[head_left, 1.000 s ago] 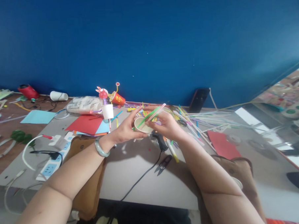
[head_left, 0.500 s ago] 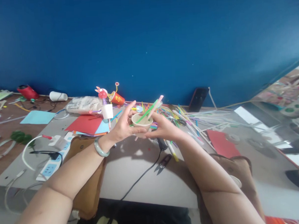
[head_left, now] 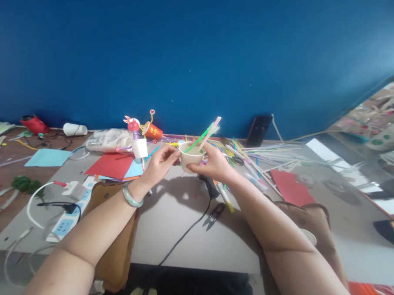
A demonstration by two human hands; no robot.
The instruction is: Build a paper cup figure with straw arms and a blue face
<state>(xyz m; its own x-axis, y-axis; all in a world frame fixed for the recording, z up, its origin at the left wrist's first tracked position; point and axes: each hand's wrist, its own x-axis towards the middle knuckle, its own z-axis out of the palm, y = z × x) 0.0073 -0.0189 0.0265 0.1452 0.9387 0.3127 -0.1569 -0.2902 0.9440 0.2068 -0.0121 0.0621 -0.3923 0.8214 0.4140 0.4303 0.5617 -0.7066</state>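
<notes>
Right hand (head_left: 214,165) grips a paper cup (head_left: 191,160) holding green (head_left: 199,138) and pink strips (head_left: 211,132); left hand (head_left: 159,167) is beside it, cannot tell if pinching anything.

The near tabletop (head_left: 151,236) offers passage, though a black cord (head_left: 193,226) and snips (head_left: 216,212) obstruct it.

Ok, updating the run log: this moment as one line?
right hand: holding cup with straws; left hand: beside cup, contact unclear; table: snips, corded tool

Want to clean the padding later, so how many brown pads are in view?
2: the left pad, partly behind the left forearm, and the right pad, partly behind the right forearm. Others may be hidden.
</notes>
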